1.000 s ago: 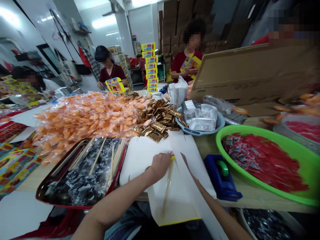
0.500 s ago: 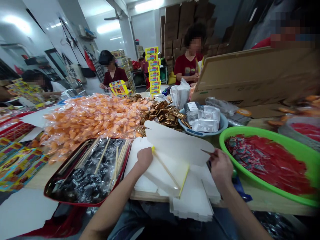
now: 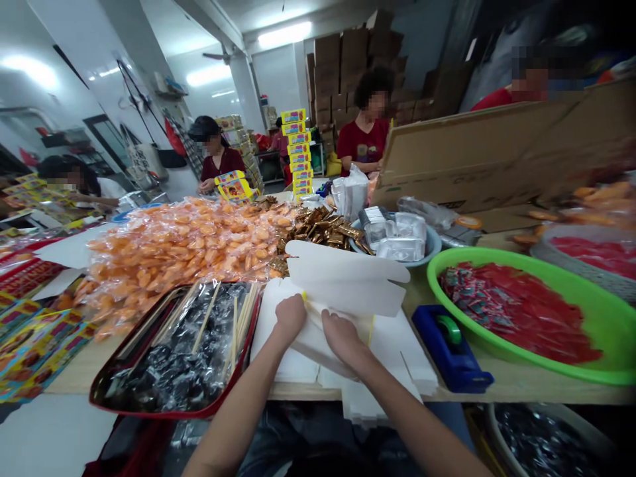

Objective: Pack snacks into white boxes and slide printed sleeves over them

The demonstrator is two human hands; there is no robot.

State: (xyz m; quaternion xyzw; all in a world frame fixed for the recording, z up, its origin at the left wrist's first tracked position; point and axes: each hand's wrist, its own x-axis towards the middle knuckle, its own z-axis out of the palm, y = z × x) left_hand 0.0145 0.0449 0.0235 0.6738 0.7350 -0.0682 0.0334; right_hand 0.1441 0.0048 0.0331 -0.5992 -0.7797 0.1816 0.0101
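the left hand point(image 3: 291, 315) pinches the card point(image 3: 348, 278) near the table's point(image 3: 69, 372) front edge; the right (grip hidden, cannot tell) touches its middle, the long flap running left-right beyond both.

The card point(image 3: 342, 277) is white with yellow edging, partly folded, its notched flap raised. It lies askew over white sheets point(image 3: 396, 341).
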